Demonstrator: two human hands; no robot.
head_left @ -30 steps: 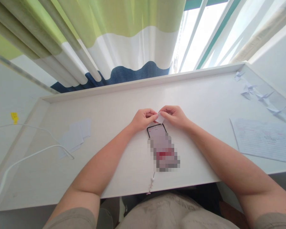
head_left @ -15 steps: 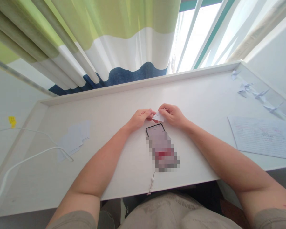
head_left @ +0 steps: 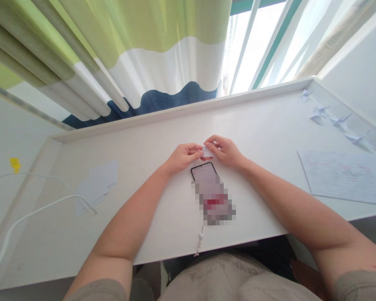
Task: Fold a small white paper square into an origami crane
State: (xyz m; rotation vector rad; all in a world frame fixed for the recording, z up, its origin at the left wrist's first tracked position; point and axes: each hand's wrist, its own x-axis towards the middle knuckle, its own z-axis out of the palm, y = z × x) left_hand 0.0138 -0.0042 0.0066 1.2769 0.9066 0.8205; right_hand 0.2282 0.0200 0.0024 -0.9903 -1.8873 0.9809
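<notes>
A small folded piece of white paper [head_left: 208,152] is pinched between my two hands, just above the desk. My left hand [head_left: 185,156] grips its left side with thumb and fingers closed. On the other side, my right hand [head_left: 223,150] holds it, the thumb in front and the fingers curled over the top. Fingers cover part of the paper, so its full shape is hidden. Right below the hands lies a phone [head_left: 203,169], its screen lit and mostly blurred out, with a beaded strap [head_left: 200,238] trailing to the desk's front edge.
Several folded paper cranes [head_left: 341,120] stand along the right side of the white desk [head_left: 144,150]. Nearer lies a lined, written sheet [head_left: 341,177]. Loose white paper pieces [head_left: 97,184] overlap at left, with a white cable [head_left: 47,213] across them. A curtain [head_left: 172,62] hangs behind.
The folded paper has turned between my fingers, and my left thumb now presses on its left edge. My right hand has shifted slightly left. The phone stays put.
</notes>
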